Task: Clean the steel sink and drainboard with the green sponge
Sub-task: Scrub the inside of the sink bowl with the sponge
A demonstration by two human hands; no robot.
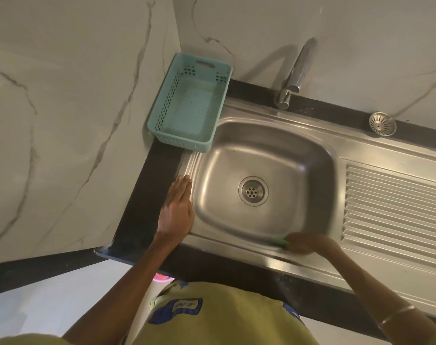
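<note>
Green sponge (pixel 278 242): judged soft, light and squashy, likely slick if wet; it is pressed on the near rim of the steel sink, mostly hidden under the fingers.
Right hand (pixel 305 243): blurred, curled over the sponge and gripping it from above; a hold across the top with fingers spread is judged best so pressure is shared.
Left hand (pixel 177 208): laid flat with straight fingers on the left rim, holding nothing.
Steel sink (pixel 274 150): hard, smooth, fixed in the dark worktop (pixel 147 185); curved corners are judged harder to reach.
Drainboard (pixel 396 207): ribbed, right of the bowl; grooves are judged likely to snag the sponge.
Drain (pixel 253 191): uncovered at the bowl's middle.
Basket (pixel 187 105): teal plastic, overlapping the far left rim, so that corner is blocked.
Tap (pixel 295 75): overhangs the far rim.
Strainer (pixel 382 123): loose on the far worktop, easily knocked.
</note>
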